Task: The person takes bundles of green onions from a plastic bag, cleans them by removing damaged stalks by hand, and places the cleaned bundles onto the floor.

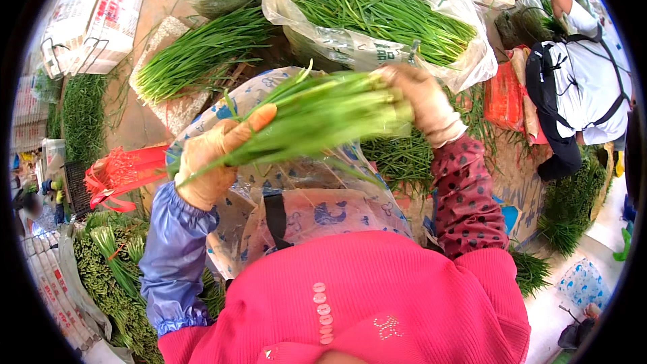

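Note:
My gloved left hand (210, 162) is closed around the leafy part of a bunch of garlic chives (313, 116), thumb laid along its near side. The bunch lies nearly level above my lap and is blurred by motion. At its pale stem ends is my right hand (422, 101), also gloved, with fingers curled against the stems. Blur hides whether those fingers grip them. Under the bunch, a clear plastic apron with blue prints (323, 207) covers my lap.
Ahead lies a large open plastic bag of chives (374, 10). A loose chive pile (202, 55) rests on a patterned pad at front left. Red ties (121, 172) sit at my left. White foam boxes (96, 15) stand farther left. Another person (581, 81) bends over at right.

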A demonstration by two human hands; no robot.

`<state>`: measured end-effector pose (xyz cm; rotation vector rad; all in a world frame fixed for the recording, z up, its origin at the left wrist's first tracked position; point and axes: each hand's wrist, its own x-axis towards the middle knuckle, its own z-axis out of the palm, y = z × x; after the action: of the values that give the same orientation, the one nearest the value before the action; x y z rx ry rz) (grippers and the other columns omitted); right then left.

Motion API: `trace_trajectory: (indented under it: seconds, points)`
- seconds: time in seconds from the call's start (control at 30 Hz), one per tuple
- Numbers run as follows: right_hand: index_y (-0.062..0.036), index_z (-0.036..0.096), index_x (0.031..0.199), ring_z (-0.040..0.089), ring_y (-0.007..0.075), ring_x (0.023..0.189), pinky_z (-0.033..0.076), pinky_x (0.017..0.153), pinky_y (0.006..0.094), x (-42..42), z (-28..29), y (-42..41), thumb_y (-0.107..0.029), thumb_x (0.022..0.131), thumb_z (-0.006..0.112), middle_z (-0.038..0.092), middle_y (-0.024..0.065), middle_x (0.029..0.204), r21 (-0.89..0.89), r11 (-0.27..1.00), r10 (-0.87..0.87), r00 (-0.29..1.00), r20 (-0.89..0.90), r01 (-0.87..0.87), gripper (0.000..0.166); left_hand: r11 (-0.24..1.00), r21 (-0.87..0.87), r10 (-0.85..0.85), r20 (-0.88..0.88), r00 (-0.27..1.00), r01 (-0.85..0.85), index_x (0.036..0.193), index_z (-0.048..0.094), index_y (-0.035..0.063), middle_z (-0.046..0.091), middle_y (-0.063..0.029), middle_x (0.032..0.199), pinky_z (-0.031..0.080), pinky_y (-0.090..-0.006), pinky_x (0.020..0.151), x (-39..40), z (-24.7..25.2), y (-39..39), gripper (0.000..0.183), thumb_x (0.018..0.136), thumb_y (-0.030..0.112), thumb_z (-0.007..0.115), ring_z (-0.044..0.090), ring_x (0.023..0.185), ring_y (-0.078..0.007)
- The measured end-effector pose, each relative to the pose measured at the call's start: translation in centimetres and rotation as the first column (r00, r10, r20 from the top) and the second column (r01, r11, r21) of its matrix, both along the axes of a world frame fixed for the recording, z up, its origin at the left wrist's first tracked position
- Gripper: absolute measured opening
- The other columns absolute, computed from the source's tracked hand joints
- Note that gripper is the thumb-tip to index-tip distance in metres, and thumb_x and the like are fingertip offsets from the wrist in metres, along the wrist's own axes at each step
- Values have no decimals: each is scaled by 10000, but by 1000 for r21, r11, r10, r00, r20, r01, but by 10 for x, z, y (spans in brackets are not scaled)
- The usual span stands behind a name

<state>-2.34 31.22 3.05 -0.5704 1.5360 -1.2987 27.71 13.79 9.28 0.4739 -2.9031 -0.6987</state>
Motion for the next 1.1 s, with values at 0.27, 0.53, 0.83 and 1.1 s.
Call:
trace_trajectory:
  seconds: [0.27, 0.53, 0.83, 1.1]
  points:
    - [-101, 322, 1485, 524, 252, 1214, 420, 1010, 354, -39, 27, -26, -188, 829, 732, 528, 135, 1352, -342, 917, 176, 977, -118, -207, 779, 474, 834, 303, 148, 941, -284, 1285, 531, 59, 661, -42, 1084, 467, -271, 800, 10, -17, -11, 547, 770, -114, 594, 573, 929, -99]
    - [0, 602, 1224, 586, 64, 706, 484, 641, 223, 5, 53, -87, -98, 820, 719, 664, -10, 839, -242, 956, 129, 978, -165, -167, 432, 221, 924, 287, 243, 927, -311, 1112, 585, -25, 681, -136, 866, 410, -264, 524, 6, -4, -11, 439, 676, -34, 631, 513, 593, -130]
    - [-28, 609, 1193, 642, 171, 704, 511, 666, 309, -15, 42, -72, -112, 746, 715, 685, 85, 791, -36, 905, 305, 707, -638, -423, 466, -48, 955, 257, 295, 920, -293, 1072, 561, -48, 584, -135, 705, 378, -290, 443, 13, -16, -10, 470, 613, -3, 653, 481, 495, -162]
    - [8, 686, 924, 565, 81, 661, 474, 639, 233, -52, 38, -54, -57, 806, 673, 647, -2, 737, -157, 988, -72, 888, -454, -1, 136, -7, 975, 233, 216, 948, -220, 993, 628, -49, 678, -157, 856, 404, -261, 496, 26, -14, -13, 329, 678, 19, 695, 512, 561, -137]
